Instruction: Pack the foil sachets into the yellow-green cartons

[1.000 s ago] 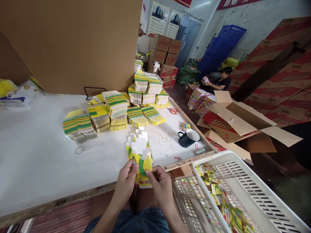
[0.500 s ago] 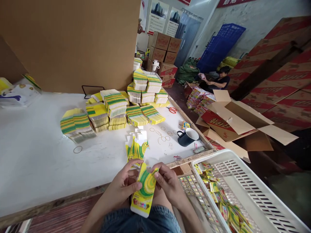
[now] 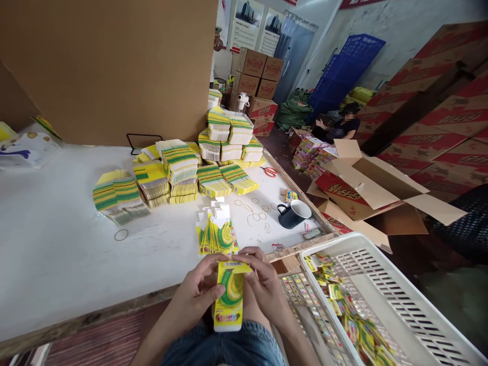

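A small yellow and green carton (image 3: pixel 230 297) stands upright over my lap, its top end towards the table. My left hand (image 3: pixel 202 287) grips its left side, with the thumb on the front panel. At the top right, the fingers of my right hand (image 3: pixel 263 279) are closed on the carton's top flap, which is folded over. Just beyond my hands, a fanned pile of flat cartons (image 3: pixel 217 231) with white flaps lies on the white table (image 3: pixel 168 259).
Bundled stacks of flat cartons (image 3: pixel 179 162) stand at the table's back. A dark mug (image 3: pixel 293 214), rubber bands (image 3: pixel 257 217) and red-handled scissors (image 3: pixel 270 172) lie to the right. A white basket (image 3: pixel 396 284) of small packets is beside me. Another person (image 3: pixel 345 124) sits farther off.
The carton has turned more upright and square to me. Its top flap, raised before, is now bent over the opening, and my right fingers have moved across the top.
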Demonstrator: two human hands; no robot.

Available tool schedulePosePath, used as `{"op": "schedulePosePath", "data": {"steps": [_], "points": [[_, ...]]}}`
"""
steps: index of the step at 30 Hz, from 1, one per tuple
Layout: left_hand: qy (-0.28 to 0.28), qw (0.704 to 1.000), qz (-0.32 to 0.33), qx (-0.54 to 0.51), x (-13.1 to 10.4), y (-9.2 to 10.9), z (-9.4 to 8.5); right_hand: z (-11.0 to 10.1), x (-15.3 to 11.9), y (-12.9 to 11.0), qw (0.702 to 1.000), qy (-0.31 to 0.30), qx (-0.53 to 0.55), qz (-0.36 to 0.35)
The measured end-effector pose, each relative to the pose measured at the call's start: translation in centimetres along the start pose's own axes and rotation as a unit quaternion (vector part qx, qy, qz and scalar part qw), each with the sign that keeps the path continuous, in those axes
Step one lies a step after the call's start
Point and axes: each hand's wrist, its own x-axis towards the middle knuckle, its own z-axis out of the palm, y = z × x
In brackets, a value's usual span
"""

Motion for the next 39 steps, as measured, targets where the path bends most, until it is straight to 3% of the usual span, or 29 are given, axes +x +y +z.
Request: {"op": "schedulePosePath", "data": {"steps": [3, 7, 13, 19, 21, 23, 25, 27, 28, 29, 32, 35, 39], "points": [[0.033, 0.999, 0.003, 0.030, 0.1, -0.3, 0.2, -0.2, -0.2, -0.1, 0.998, -0.025, -0.027, 0.059], [0.025, 0.996, 0.002, 0.086, 0.2, -0.4, 0.6, 0.7, -0.2, -0.1, 0.987, -0.025, -0.080, 0.134], [0.026, 0.999, 0.010, 0.019, 0.4, -0.3, 0.2, 1.0, -0.1, 0.0, 0.984, -0.008, -0.145, 0.101], [0.052, 0.998, -0.011, -0.028, 1.0, -0.5, 1.4, 0.8, -0.6, 0.6, 0.994, 0.044, -0.075, 0.072], [0.076, 0.997, 0.002, 0.003, 1.6, -0.8, 2.3, 0.4, -0.9, 0.1, 0.993, 0.093, -0.042, 0.061], [0.109, 0.991, 0.043, 0.072, 2.4, -1.2, 2.6, -0.6, -1.2, -1.0, 0.972, 0.211, -0.102, 0.005], [0.157, 0.962, 0.086, 0.205, 3.1, -1.9, 1.9, -2.0, -1.3, -2.1, 0.899, 0.369, -0.231, -0.054], [0.196, 0.902, 0.105, 0.371, 3.5, -2.7, 0.6, -3.1, -1.1, -2.3, 0.819, 0.462, -0.333, -0.069], [0.194, 0.872, 0.105, 0.436, 3.6, -3.2, -0.1, -3.2, -0.8, -1.8, 0.810, 0.465, -0.352, -0.059], [0.185, 0.850, 0.102, 0.483, 3.7, -3.6, -0.8, -3.1, -0.4, -0.9, 0.827, 0.437, -0.352, -0.036], [0.166, 0.833, 0.095, 0.520, 3.6, -4.7, -1.8, -0.7, 1.4, 3.2, 0.921, 0.261, -0.275, 0.087], [0.168, 0.829, 0.089, 0.525, 3.3, -5.0, -1.8, 2.4, 3.4, 6.6, 0.941, 0.198, -0.241, 0.135], [0.182, 0.837, 0.081, 0.510, 3.3, -4.7, -1.8, 3.6, 4.7, 7.0, 0.954, 0.190, -0.188, 0.135]]}}
